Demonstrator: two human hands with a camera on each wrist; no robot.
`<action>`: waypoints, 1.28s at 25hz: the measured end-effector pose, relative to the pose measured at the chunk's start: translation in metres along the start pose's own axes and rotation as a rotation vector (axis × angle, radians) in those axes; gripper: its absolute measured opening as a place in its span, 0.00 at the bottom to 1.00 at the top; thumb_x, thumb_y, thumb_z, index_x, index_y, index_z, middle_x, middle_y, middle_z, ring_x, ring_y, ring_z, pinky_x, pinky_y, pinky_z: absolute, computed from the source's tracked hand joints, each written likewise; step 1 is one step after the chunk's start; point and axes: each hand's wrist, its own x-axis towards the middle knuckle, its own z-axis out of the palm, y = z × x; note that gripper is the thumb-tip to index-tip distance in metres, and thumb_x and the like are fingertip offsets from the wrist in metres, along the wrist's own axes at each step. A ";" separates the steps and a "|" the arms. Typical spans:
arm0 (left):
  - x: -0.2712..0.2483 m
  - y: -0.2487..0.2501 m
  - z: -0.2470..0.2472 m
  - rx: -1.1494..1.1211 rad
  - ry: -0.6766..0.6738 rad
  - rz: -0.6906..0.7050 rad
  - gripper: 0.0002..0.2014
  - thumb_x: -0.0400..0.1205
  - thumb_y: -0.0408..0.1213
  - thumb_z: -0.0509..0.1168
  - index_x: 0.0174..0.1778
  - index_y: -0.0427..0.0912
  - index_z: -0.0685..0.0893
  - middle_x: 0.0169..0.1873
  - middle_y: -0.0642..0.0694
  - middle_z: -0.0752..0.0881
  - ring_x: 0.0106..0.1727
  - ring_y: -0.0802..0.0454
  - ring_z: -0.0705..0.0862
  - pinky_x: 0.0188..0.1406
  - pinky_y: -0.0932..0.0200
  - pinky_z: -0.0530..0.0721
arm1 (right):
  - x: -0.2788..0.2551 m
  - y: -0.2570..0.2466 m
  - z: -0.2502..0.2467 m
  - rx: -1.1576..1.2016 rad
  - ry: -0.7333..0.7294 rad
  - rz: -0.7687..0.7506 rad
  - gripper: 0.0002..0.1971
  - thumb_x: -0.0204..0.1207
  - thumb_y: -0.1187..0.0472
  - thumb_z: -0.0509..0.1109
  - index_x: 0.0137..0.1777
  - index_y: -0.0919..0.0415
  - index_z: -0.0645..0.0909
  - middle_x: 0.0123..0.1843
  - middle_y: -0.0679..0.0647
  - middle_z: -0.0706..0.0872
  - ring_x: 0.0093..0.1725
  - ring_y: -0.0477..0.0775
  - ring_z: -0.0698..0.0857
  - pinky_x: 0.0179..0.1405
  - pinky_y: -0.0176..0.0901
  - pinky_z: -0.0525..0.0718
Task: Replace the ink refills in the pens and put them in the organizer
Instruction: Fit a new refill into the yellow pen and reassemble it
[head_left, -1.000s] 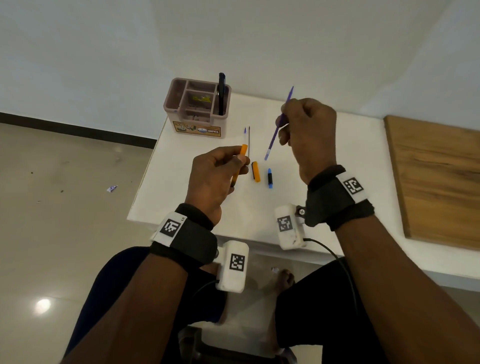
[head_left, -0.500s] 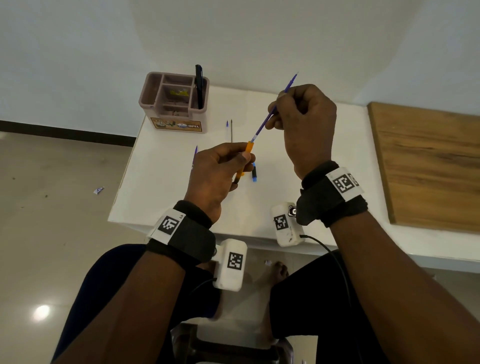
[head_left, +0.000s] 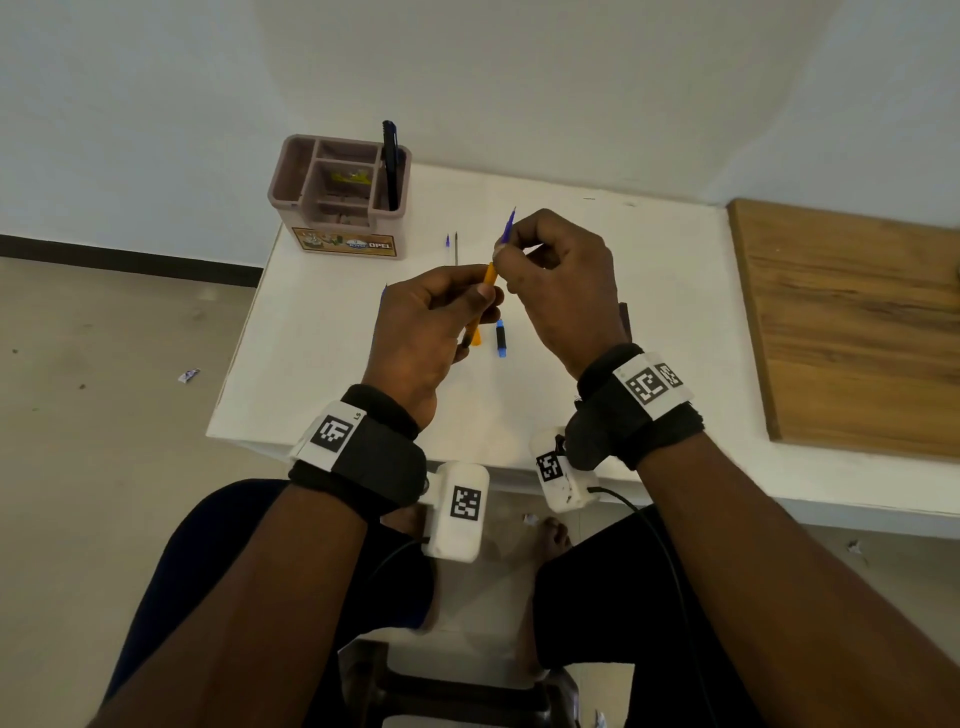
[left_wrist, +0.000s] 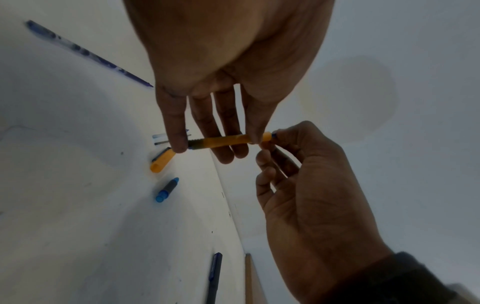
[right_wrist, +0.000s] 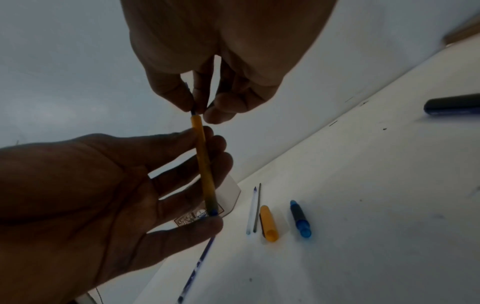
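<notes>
My left hand (head_left: 467, 301) grips an orange pen barrel (head_left: 488, 275), held tilted above the white table (head_left: 649, 291). My right hand (head_left: 511, 260) pinches a purple refill (head_left: 508, 226) right at the barrel's upper end; only a short purple stub shows above the fingers. The left wrist view has the barrel (left_wrist: 223, 142) across the left fingertips. On the table below lie an orange cap (right_wrist: 269, 223) and a blue tip piece (right_wrist: 300, 219). The pink organizer (head_left: 291, 176) stands at the table's far left corner with a black pen (head_left: 390, 166) upright in it.
Two thin refills (head_left: 452, 247) lie beyond the hands, and a blue pen (right_wrist: 197, 269) lies left of my left hand. A dark pen (right_wrist: 451, 107) lies to the right. A wooden board (head_left: 852, 322) covers the table's right side. The table's near edge is close to my wrists.
The refill has slid down into the orange barrel, and my right hand has come down to meet the left. Much less purple now sticks out.
</notes>
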 end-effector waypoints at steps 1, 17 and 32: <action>0.000 -0.001 -0.001 0.001 0.004 0.002 0.14 0.88 0.41 0.69 0.69 0.45 0.88 0.55 0.47 0.95 0.58 0.52 0.93 0.67 0.36 0.86 | -0.001 0.000 0.001 -0.012 -0.006 0.004 0.03 0.80 0.62 0.73 0.49 0.61 0.87 0.45 0.52 0.92 0.40 0.49 0.90 0.41 0.34 0.87; 0.007 -0.004 -0.005 -0.046 0.029 0.006 0.11 0.87 0.38 0.71 0.64 0.49 0.90 0.52 0.50 0.96 0.56 0.53 0.94 0.56 0.46 0.87 | -0.004 0.041 0.029 -0.657 -0.328 0.255 0.16 0.84 0.58 0.73 0.69 0.61 0.80 0.63 0.58 0.87 0.58 0.57 0.85 0.58 0.48 0.82; -0.053 0.005 0.029 0.110 0.027 0.069 0.11 0.87 0.40 0.71 0.65 0.48 0.91 0.51 0.52 0.95 0.51 0.58 0.94 0.49 0.61 0.83 | -0.045 -0.037 -0.068 0.189 0.202 -0.012 0.13 0.86 0.64 0.70 0.68 0.58 0.86 0.53 0.50 0.91 0.48 0.50 0.95 0.59 0.53 0.92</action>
